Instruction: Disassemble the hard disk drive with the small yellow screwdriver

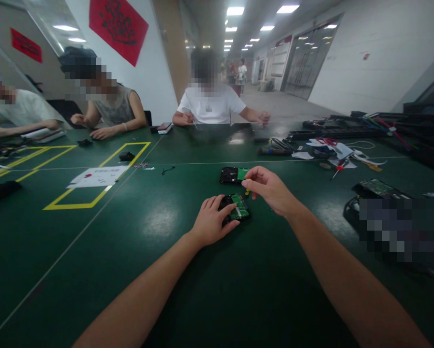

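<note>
Your left hand (211,222) lies on the black hard drive with a green circuit board (241,210), which sits board side up on the dark green table (166,280) directly in front of you. The fingers (224,210) are slightly spread and press flat on the casing. This probably keeps the drive from sliding on the smooth surface.

Your right hand (271,189) hovers just beyond the drive. Its thumb and forefinger are closed in a pinch at the small yellow item (246,192), and the other fingers are curled loosely. What the item is cannot be told. The fine pinch suggests a small part or a slim tool.

Count of items:
- Two drives near your hands: the one you hold and a second black drive (231,175), just behind it and apart.
- One more green circuit board (378,186), well to your right.
- One white paper sheet (97,176) inside the yellow tape outline (93,200).
- Three people seated across the table.
</note>
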The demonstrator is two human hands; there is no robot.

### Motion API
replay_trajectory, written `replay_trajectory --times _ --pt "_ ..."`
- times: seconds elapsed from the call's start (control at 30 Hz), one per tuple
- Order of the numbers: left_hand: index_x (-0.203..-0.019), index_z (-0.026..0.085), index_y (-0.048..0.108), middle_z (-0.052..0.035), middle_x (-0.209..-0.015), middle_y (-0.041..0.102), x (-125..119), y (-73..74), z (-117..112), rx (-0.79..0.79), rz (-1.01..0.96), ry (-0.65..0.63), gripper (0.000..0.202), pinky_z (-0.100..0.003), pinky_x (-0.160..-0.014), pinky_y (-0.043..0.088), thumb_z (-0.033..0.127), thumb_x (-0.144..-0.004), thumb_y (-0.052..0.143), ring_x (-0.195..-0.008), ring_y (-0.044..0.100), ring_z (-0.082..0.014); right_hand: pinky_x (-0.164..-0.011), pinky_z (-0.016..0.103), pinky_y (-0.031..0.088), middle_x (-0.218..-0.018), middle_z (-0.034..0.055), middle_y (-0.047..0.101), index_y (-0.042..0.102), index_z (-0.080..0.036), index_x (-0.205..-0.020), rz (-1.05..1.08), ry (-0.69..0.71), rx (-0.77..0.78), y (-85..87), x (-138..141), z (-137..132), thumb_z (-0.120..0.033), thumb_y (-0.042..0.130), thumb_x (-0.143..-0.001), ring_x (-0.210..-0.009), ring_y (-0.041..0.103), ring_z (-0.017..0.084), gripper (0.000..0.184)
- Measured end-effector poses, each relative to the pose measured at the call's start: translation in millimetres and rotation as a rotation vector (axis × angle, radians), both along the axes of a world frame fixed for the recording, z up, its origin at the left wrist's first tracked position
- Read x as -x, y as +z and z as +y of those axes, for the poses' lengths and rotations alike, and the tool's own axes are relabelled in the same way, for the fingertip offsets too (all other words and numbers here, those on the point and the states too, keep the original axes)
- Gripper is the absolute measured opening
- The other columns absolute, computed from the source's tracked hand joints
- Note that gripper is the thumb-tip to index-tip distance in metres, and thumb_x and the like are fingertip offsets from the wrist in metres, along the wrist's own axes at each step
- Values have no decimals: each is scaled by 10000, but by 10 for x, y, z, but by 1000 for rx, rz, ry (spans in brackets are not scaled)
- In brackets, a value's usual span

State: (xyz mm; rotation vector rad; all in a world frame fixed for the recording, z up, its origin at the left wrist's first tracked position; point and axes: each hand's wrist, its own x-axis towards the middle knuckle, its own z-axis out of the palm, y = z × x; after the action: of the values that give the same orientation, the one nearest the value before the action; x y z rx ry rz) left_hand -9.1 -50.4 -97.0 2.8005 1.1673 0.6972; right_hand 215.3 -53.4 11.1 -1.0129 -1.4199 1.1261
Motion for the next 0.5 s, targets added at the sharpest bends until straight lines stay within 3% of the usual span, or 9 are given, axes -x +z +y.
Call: replay_trajectory --times 0.17,0.33,0.5 --pt "-1456 331 608 -131 -1539 473 -1 14 -6 2 -5 2 565 -600 -1141 376 630 -979 563 -1391 452 -377 -568 270 513 -858 11 640 619 -221 -927 11 34 10 22 -4 -16 -377 840 -793 -779 607 167 302" --pt "-1453 332 612 -132 -1535 470 -1 10 -3 0 6 5 566 -592 -1141 376 640 -981 553 -1388 451 -376 -600 283 535 -1004 75 722 685 -209 -957 35 117 45 59 -36 -23 -344 709 -890 -900 663 207 153" --pt "-1449 324 616 -139 -1531 471 -1 -2 6 -1 2 2 565 -585 -1133 382 638 -984 549 -1388 453 -374 -612 281 535 -1049 94 737 730 -202 -1016 -12 149 50 92 -74 -25 -348 661 -924 -977 678 229 186"
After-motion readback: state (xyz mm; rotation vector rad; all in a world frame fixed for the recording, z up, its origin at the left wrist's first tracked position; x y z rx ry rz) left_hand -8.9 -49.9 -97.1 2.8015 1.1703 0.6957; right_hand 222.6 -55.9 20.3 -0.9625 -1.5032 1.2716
